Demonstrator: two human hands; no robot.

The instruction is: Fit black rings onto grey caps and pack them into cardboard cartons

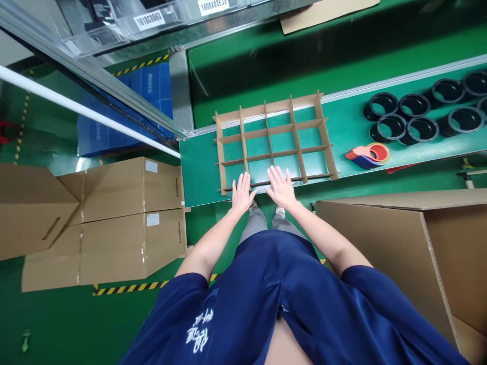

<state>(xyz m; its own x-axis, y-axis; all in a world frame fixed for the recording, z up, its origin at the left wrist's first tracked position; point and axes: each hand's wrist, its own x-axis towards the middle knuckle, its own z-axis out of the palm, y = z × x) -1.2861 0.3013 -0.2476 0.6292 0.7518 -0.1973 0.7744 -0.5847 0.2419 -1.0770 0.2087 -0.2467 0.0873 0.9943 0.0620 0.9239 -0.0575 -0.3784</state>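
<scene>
A brown cardboard divider grid (274, 139) with several cells lies flat on the green work surface (198, 162). My left hand (242, 191) rests at the grid's near edge, fingers stretched out and flat, holding nothing. My right hand (280, 186) lies beside it on the same near edge, fingers spread and flat, also holding nothing. Both forearms reach forward from my dark blue shirt.
A red and blue tape dispenser (368, 154) lies right of the grid. Several black rings (414, 114) sit at the far right. An open carton (437, 238) stands at my right. Stacked sealed cartons (125, 223) stand on the floor at left. A metal rack with labelled bins (152, 20) hangs overhead.
</scene>
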